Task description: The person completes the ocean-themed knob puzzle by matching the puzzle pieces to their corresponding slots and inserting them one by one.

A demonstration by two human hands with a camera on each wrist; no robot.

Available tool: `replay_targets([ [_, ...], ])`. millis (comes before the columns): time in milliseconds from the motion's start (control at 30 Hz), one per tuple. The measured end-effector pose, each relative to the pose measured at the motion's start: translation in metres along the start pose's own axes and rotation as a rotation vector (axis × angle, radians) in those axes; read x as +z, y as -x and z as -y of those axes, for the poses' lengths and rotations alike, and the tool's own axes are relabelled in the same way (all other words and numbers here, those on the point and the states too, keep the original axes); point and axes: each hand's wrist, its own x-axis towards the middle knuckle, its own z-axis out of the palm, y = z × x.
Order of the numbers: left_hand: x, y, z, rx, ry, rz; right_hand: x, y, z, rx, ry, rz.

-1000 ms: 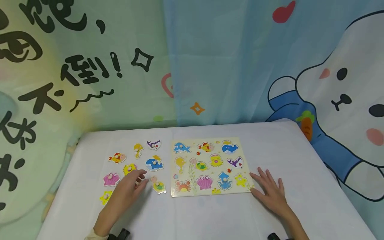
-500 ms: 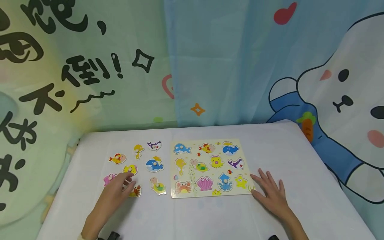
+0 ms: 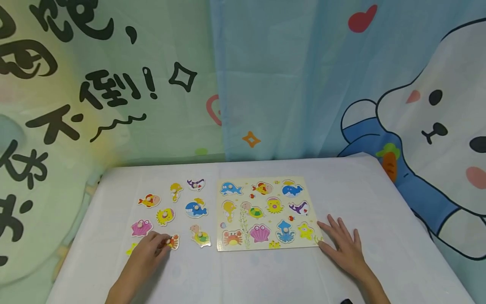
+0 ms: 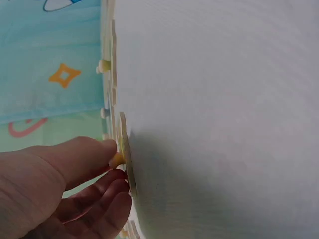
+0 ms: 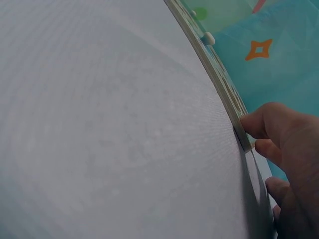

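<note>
My left hand (image 3: 146, 252) pinches the small knob (image 4: 117, 160) of an orange crab puzzle piece (image 3: 174, 242) between thumb and fingertips. Much of the crab is hidden behind the fingers in the head view. Seen edge-on in the left wrist view, the piece is a thin wooden plate close over the white cloth. To the right lies a pale yellow puzzle board (image 3: 265, 250) printed with sea animals; knobs stand on its blue whale (image 3: 231, 188) and blue octopus (image 3: 285, 231). Fingers spread, my right hand (image 3: 343, 245) rests at the board's right edge, thumb touching its near corner.
Several loose knobbed pieces lie left of the board, among them a turtle (image 3: 200, 236), a whale (image 3: 196, 208), a pink shell (image 3: 141, 228) and a red-yellow fish (image 3: 149, 200). A yellow star (image 3: 131, 249) is partly covered by my left hand. A printed curtain hangs behind the table.
My left hand has moved left and down, away from beside the turtle piece, over the yellow fish and onto the crab's knob. The right hand has stayed at the board.
</note>
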Motion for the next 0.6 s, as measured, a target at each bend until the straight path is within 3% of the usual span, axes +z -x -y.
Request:
replay_targets([
  [433, 0.0011, -0.0087, -0.0018, 0.005, 0.008, -0.005, 0.0014, -0.0021, -0.0018, -0.034, -0.012, -0.019],
  [600, -0.0005, -0.0074, -0.004, 0.08, 0.001, -0.071, 0.0004, -0.0009, -0.001, -0.015, -0.011, 0.001],
])
